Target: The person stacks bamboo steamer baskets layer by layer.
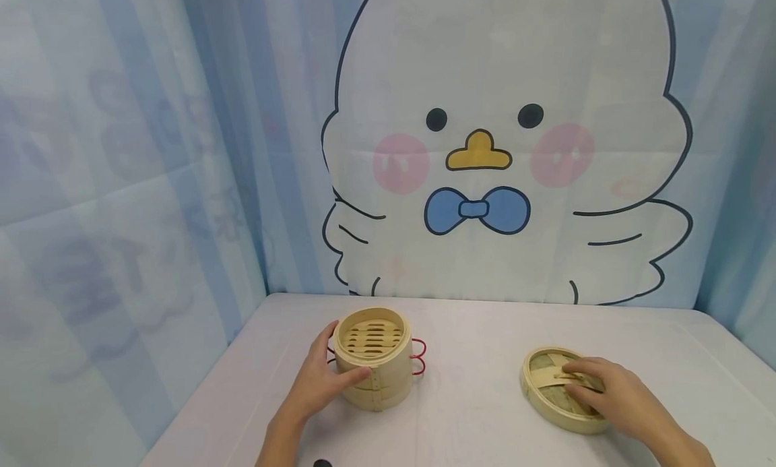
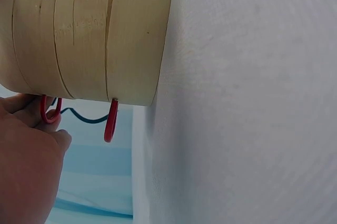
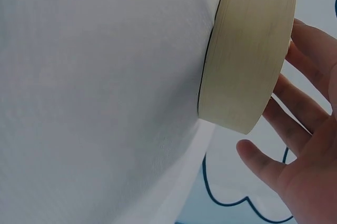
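A stack of round bamboo steamer baskets [image 1: 378,379] stands upright on the table, its slatted top tier uncovered. My left hand [image 1: 318,379] grips its left side, thumb across the front and fingers round the back. In the left wrist view the stacked tiers [image 2: 87,34] fill the upper left, with red loop handles [image 2: 111,121] beside the hand. To the right, a woven bamboo steamer lid [image 1: 548,396] lies on the table. My right hand [image 1: 624,396] pinches at its strap handle from the right; in the right wrist view the lid's rim [image 3: 247,50] hides the fingertips.
A white cloth covers the table [image 1: 467,386]. Behind it hangs a curtain [image 1: 479,265] printed with a cartoon bird, and another drapes along the left. A small black object [image 1: 322,463] shows at the bottom edge, too cut off to identify.
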Demonstrator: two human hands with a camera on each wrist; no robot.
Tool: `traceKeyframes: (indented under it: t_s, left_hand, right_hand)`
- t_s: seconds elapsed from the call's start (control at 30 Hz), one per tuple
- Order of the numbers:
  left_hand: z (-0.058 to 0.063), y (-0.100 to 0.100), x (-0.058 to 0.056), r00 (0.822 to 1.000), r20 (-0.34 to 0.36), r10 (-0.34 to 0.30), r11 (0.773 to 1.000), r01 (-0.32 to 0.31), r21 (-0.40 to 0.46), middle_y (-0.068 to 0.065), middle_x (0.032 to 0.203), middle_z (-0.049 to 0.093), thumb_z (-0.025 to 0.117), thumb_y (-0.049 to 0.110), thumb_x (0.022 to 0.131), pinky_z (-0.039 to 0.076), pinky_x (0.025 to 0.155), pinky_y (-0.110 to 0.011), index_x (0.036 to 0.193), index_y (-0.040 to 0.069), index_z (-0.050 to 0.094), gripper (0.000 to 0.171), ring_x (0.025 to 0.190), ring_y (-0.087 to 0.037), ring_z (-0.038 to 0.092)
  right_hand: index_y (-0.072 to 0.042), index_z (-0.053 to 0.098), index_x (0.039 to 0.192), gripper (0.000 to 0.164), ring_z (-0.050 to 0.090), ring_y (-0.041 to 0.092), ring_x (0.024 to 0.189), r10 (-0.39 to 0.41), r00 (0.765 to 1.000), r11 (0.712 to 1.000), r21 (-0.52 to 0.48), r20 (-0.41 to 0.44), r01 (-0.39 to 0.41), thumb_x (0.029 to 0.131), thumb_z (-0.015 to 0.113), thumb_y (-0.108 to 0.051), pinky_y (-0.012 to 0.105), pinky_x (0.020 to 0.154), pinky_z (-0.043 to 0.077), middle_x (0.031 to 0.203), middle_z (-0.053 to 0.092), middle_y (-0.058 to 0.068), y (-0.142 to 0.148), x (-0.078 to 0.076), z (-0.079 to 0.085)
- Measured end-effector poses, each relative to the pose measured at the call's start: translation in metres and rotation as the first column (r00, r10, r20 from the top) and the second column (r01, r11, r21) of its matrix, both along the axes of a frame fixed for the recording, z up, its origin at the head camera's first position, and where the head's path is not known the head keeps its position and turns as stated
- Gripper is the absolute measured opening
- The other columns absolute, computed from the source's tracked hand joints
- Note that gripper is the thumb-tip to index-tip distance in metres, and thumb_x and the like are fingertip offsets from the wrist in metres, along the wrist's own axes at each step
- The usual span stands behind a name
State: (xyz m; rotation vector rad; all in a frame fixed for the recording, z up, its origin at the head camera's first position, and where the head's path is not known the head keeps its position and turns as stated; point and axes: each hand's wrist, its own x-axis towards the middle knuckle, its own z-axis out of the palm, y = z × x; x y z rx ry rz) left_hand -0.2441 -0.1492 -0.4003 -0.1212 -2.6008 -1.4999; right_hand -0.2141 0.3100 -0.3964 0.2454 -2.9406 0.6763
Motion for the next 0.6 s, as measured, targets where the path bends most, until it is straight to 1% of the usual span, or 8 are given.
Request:
traceKeyframes:
  t_s: [0.23,0.4,0.6]
  left_hand:
    - [0.0001,-0.0005,0.0003,1.0,-0.001,-0.002,1.0,0.002,0.002,-0.024,0.158,0.03,0.09,0.049,0.071,0.032,0.108,-0.068,0.157,0.003,0.028,0.116,0.143,-0.045,0.031]
    - [-0.0003,-0.0002,0.0,1.0,-0.002,-0.004,1.0,0.004,0.005,-0.024,0.158,0.03,0.09,0.05,0.071,0.031,0.109,-0.068,0.157,0.003,0.028,0.116,0.143,-0.045,0.03]
    - [-0.0003,-0.0002,0.0001,1.0,-0.007,-0.007,1.0,0.007,0.014,-0.024,0.158,0.031,0.091,0.049,0.071,0.031,0.109,-0.068,0.157,0.003,0.028,0.115,0.143,-0.045,0.031]
  right_hand:
    - [-0.006,0.073,0.115,0.035,0.052,0.056,0.118,-0.019,0.999,1.0,-0.009,-0.026,0.019,0.089,0.078,-0.028,0.069,0.094,0.043,0.124,0.063,0.028,0.0006,-0.0011,-0.0023]
    - [-0.007,0.074,0.111,0.031,0.053,0.057,0.117,-0.028,0.998,1.0,-0.013,-0.049,0.028,0.087,0.08,-0.026,0.069,0.093,0.044,0.122,0.064,0.028,0.0008,-0.0022,-0.005]
    - [-0.008,0.075,0.108,0.026,0.054,0.056,0.117,-0.041,0.998,0.999,-0.024,-0.045,0.04,0.087,0.08,-0.022,0.068,0.094,0.044,0.122,0.064,0.027,0.0004,-0.0033,-0.0037]
